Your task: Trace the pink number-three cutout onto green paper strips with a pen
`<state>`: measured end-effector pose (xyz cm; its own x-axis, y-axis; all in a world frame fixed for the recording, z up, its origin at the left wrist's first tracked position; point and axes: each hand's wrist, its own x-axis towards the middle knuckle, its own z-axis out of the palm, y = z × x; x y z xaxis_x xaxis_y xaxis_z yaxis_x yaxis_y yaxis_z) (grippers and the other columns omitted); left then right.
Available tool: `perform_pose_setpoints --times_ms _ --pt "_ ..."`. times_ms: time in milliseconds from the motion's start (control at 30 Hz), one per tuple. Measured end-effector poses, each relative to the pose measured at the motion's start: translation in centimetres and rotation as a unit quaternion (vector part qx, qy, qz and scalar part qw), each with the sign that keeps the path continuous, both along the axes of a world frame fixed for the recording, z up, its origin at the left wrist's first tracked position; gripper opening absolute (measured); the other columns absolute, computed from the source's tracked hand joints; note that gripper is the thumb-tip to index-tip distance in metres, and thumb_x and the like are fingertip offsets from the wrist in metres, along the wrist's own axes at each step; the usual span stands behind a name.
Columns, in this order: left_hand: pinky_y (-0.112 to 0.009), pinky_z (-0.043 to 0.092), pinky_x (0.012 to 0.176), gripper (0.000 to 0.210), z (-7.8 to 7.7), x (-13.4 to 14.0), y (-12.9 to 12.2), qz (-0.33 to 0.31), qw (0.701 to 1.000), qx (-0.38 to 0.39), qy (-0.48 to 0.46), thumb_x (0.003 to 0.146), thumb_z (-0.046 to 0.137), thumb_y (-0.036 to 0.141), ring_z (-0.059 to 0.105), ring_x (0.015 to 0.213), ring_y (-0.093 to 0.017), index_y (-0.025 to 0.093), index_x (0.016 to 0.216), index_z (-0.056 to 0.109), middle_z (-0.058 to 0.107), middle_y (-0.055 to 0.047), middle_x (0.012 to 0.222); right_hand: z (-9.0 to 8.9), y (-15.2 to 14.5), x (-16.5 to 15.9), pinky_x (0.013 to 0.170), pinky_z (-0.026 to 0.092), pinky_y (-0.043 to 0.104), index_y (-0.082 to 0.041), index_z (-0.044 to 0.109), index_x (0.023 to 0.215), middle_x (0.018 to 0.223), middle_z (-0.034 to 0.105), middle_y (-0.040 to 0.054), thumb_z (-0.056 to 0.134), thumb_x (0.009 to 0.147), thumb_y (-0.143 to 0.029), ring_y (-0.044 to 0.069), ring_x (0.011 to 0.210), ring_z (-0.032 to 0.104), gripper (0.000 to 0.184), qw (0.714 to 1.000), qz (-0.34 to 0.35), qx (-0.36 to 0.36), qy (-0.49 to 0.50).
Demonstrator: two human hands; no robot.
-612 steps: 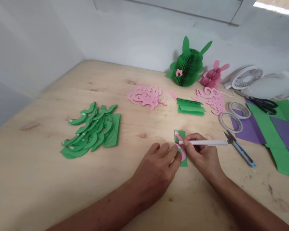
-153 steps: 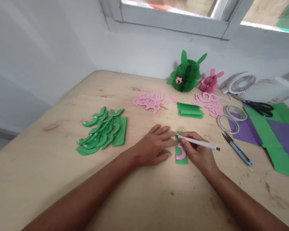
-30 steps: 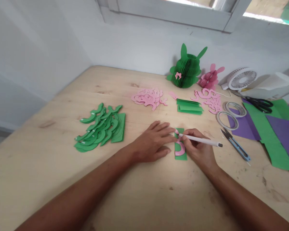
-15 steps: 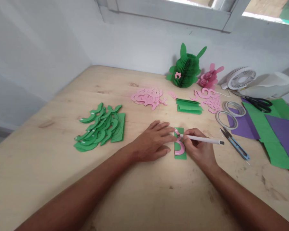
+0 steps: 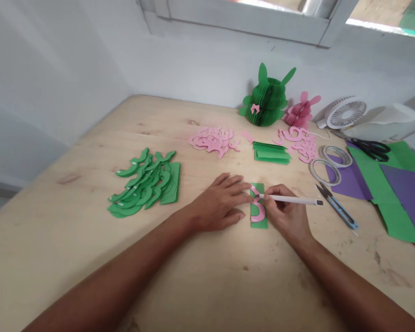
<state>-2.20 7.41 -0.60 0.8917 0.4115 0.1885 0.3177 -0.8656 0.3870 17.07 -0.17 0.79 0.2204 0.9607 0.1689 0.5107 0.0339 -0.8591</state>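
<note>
A white pen (image 5: 293,199) is pinched in my right hand (image 5: 287,210), its tip at the edge of a curvy pink paper cutout (image 5: 259,213). That cutout lies on a small green paper strip (image 5: 260,225) on the table. From the left, my left hand (image 5: 224,203) rests flat with fingers apart, fingertips pressing the cutout and strip. Part of the pink cutout is hidden under those fingertips. Left of my left hand lies a pile of curved green paper cutouts (image 5: 141,184). Beyond it sits a heap of pink paper cutouts (image 5: 212,139).
Folded green paper (image 5: 271,153) lies behind my hands, near more pink cutouts (image 5: 304,147). Thread snips (image 5: 339,207), tape rolls (image 5: 325,172), black scissors (image 5: 371,148) and purple paper (image 5: 352,183) are at right. A green paper figure (image 5: 268,103), a pink one (image 5: 300,112) and a fan (image 5: 346,112) stand behind.
The pen has shifted very slightly, its rear end a touch to the right and down. My left hand has stayed in place on the paper.
</note>
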Motion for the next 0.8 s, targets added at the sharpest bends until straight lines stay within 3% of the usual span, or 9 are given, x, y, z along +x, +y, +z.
perform_pose_setpoints --times_ms 800 --pt "-0.051 0.02 0.112 0.042 -0.06 -0.01 0.06 -0.001 1.0 0.006 0.0 0.087 0.052 0.032 0.032 0.136 -0.03 0.027 0.128 0.054 0.046 -0.005 0.143 -0.21 -0.11 0.16 0.042 0.036 0.019 -0.018 0.058 0.073 0.058 0.056 -0.0035 0.056 0.078 -0.021 0.009 0.047 0.048 0.006 1.0 -0.005 0.01 -0.01"
